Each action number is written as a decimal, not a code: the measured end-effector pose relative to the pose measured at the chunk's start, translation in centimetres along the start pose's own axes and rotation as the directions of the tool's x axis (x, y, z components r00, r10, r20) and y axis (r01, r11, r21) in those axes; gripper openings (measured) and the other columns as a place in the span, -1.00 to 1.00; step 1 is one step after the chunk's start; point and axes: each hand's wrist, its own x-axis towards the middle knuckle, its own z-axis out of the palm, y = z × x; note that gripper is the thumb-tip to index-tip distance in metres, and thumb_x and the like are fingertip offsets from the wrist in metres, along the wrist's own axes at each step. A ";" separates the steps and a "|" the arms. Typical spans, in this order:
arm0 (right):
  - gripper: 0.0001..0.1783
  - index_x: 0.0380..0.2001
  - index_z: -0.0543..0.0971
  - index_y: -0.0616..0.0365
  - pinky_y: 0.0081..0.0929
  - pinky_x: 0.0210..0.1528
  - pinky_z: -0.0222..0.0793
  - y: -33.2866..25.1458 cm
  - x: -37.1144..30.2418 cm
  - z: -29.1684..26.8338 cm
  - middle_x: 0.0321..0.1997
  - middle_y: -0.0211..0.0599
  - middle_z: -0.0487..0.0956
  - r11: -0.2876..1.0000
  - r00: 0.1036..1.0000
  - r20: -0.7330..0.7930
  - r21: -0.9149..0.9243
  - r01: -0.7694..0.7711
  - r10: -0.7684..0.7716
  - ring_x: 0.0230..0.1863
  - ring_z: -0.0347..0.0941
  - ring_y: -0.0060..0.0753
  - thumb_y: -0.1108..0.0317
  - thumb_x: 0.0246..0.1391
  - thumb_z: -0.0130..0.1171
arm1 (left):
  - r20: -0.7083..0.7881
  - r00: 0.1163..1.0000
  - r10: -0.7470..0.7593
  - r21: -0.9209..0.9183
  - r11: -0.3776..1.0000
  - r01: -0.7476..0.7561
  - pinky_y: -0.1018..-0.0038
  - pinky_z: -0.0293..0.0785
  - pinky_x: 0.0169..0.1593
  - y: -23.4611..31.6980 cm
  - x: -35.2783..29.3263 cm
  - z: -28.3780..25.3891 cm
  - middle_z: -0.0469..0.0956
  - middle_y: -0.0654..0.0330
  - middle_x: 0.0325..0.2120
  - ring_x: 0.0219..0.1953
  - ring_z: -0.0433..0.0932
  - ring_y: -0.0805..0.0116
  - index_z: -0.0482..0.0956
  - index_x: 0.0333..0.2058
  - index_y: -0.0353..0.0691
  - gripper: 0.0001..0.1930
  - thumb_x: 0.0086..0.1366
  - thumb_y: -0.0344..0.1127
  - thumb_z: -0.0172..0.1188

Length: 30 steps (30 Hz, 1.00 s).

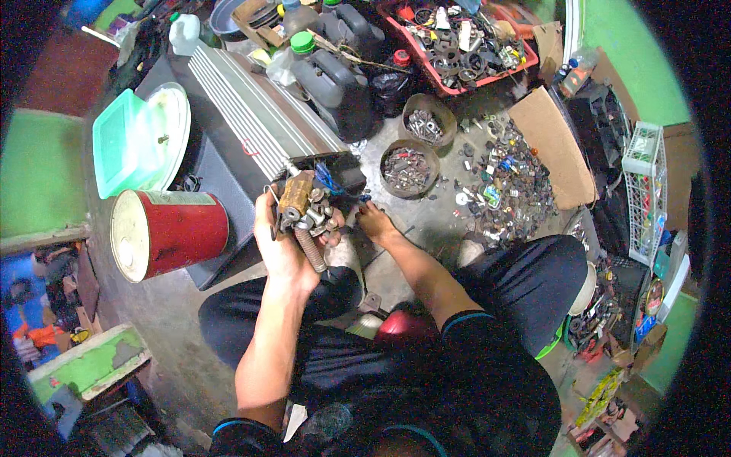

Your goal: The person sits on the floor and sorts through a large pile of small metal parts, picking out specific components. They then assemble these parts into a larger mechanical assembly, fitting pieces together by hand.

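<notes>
My left hand (283, 251) is raised palm up, its fingers curled round a pile of metal hardware. In that pile are several bolts (314, 216), a brownish-yellow metal block (295, 190) and a long coil spring or threaded rod (310, 250) that hangs over the palm's edge. Down by the floor, to the right of it, my right hand (375, 222) has its fingers drawn together at the tips. Small dark blue bits (365, 198) show at those fingertips; what the fingers hold I cannot make out. Blue wire (327, 180) lies just behind the left hand.
Two round tins (410, 169) (429, 120) of small metal parts stand ahead, left of a spread of loose parts (502, 179) and a cardboard sheet (554, 145). A red crate (457, 85) is behind. At left are a ribbed metal case (255, 114) and a red can (179, 232).
</notes>
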 end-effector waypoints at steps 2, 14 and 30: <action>-0.73 -0.24 0.54 0.20 -0.24 0.00 0.34 0.1 -1.8 -0.5 -0.20 -0.11 0.50 0.931 0.969 -0.226 0.364 -0.008 0.096 -0.08 0.41 -0.02 0.47 -0.10 0.12 | -0.032 0.999 -0.003 -0.008 1.000 0.003 0.43 0.28 -0.65 0.1 -0.2 -0.2 0.50 0.14 -0.48 -0.59 0.47 0.22 0.46 -0.08 -0.22 -0.47 0.34 0.09 -0.28; -0.77 -0.36 0.59 0.22 -0.15 -0.23 0.43 -2.0 1.5 -2.5 -0.38 0.06 0.57 0.625 0.817 -0.153 0.725 -0.289 0.556 -0.30 0.52 0.11 0.38 -0.17 0.24 | -0.031 0.999 -0.012 -0.006 1.000 0.012 0.42 0.33 -0.65 0.0 -0.1 -1.0 0.51 0.13 -0.46 -0.59 0.48 0.22 0.47 -0.08 -0.22 -0.44 0.33 0.12 -0.29; -0.80 -0.35 0.59 0.26 -0.10 -0.11 0.41 0.5 3.9 -1.5 -0.28 0.16 0.53 0.491 0.575 -0.100 0.652 -0.579 0.812 -0.21 0.49 0.16 0.39 -0.05 0.13 | -0.110 0.994 -0.007 0.028 1.000 0.010 0.42 0.35 -0.64 -0.1 -0.2 -0.3 0.49 0.15 -0.47 -0.56 0.48 0.22 0.45 -0.02 -0.19 -0.48 0.35 0.09 -0.25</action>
